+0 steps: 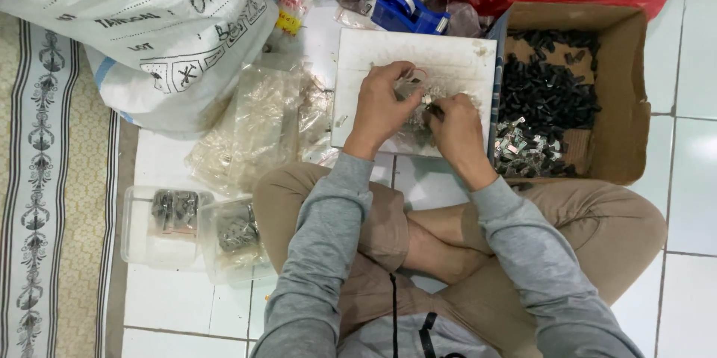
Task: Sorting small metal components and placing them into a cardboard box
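Both hands meet over a white board [448,55]. The left hand [382,104] and right hand [454,128] have fingers pinched on a small clear packet [418,97] between them. Beyond the right fingers sits a cardboard box [627,104] of black pieces [549,89].

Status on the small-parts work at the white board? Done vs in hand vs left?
Done, apparently: two clear tubs hold grey parts. In hand: left hand and right hand work a small piece over the white board. Left: cardboard box holds many black parts.
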